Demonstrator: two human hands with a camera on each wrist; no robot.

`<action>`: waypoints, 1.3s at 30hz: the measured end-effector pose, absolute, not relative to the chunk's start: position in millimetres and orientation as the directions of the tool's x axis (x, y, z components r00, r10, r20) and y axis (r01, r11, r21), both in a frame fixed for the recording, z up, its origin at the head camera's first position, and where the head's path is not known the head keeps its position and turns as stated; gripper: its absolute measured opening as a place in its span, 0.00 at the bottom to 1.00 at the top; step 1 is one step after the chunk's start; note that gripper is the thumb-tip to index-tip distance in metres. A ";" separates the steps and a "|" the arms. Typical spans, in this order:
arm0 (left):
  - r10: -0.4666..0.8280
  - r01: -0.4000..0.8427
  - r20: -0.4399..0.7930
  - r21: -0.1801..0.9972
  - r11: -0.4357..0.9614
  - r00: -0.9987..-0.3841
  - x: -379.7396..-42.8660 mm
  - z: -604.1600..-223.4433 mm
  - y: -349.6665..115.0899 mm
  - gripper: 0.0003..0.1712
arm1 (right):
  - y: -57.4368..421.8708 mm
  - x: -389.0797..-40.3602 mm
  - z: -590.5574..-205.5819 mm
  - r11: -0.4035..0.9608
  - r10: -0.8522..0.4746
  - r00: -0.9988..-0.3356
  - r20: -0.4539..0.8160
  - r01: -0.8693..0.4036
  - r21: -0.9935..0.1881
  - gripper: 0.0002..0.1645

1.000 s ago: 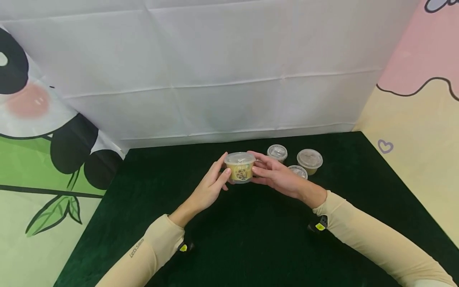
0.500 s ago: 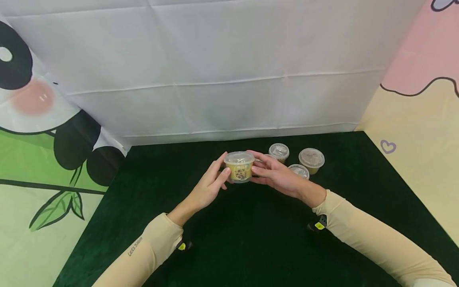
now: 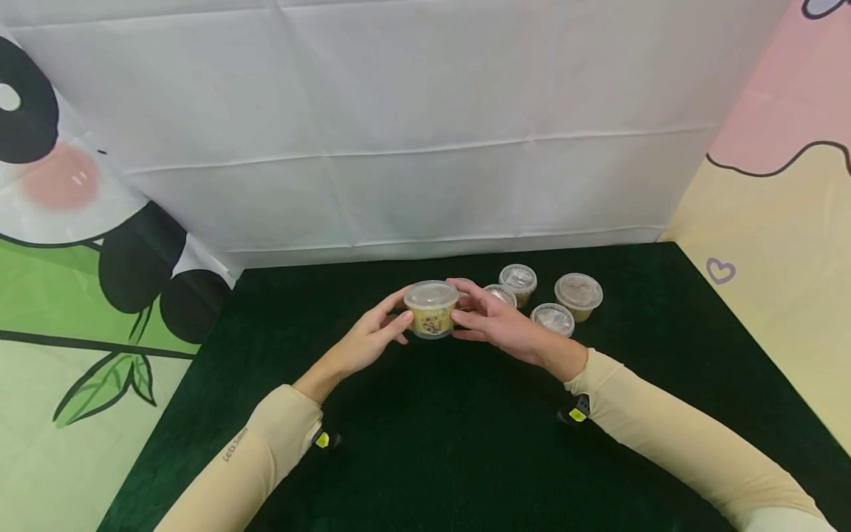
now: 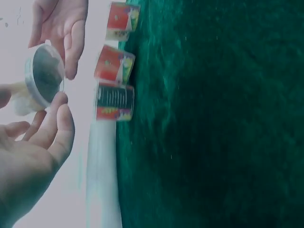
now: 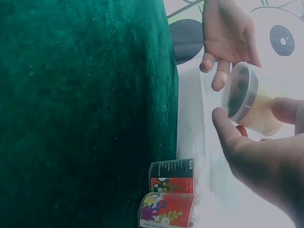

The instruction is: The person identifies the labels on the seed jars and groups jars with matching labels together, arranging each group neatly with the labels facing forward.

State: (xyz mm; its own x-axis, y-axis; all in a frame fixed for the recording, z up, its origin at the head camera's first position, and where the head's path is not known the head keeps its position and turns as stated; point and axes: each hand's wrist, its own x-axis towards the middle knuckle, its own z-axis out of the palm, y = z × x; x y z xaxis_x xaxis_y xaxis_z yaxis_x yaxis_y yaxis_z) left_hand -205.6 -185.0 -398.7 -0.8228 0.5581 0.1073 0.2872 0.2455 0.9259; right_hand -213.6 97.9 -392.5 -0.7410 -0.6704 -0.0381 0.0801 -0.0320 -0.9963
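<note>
A round clear plastic tub (image 3: 432, 316) with a lid and a yellow label is raised over the green cloth. My left hand (image 3: 368, 336) grips its left side, thumb in front and fingers behind. From the other side my right hand (image 3: 503, 325) holds it the same way, thumb on the label side. In the left wrist view the tub (image 4: 28, 85) sits tilted between both hands. The right wrist view shows the right thumb and fingers about the tub (image 5: 263, 111). Several similar lidded tubs stand just behind the right hand, one partly covered by its fingers.
A lidded tub (image 3: 578, 293) stands at the right of the group, with another tub (image 3: 518, 281) behind and a tub (image 3: 553, 318) in front. Red labels show on a tub (image 4: 114, 64) low down. A white curtain (image 3: 425, 185) borders the green-covered table (image 3: 425, 458) at the back.
Both hands have shifted a little to the left with the yellow-labelled tub between them. More of the tubs behind the right hand now shows.
</note>
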 end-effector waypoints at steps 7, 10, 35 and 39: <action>0.553 0.130 -0.037 0.957 0.260 -0.832 -219.6 -399.0 -206.0 0.32 | 75.2 -222.9 -389.7 0.043 -0.627 -0.772 -0.105 0.100 -0.994 0.38; 0.535 0.096 -0.069 0.957 0.274 -0.842 -226.2 -401.4 -217.5 0.32 | 58.6 -227.4 -389.8 0.056 -0.601 -0.789 -0.128 0.118 -0.991 0.39; 0.352 0.104 -0.097 0.854 0.509 -0.931 -256.0 -423.3 -287.1 0.33 | -55.2 -268.0 -427.5 -0.069 -0.514 -0.837 -0.186 0.256 -0.964 0.40; 0.335 0.068 -0.127 0.856 0.513 -0.933 -257.7 -426.5 -292.2 0.33 | -63.6 -269.7 -432.3 -0.093 -0.506 -0.843 -0.185 0.267 -0.959 0.40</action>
State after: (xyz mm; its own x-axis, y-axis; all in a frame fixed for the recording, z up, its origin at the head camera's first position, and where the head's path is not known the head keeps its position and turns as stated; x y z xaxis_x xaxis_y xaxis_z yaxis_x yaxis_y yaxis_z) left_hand -257.7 -292.2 -426.5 -0.9335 0.3354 -0.1270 0.0679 0.5130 0.8557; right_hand -269.7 -63.6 -432.3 -0.8427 -0.5056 -0.1850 0.2666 -0.0934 -0.9593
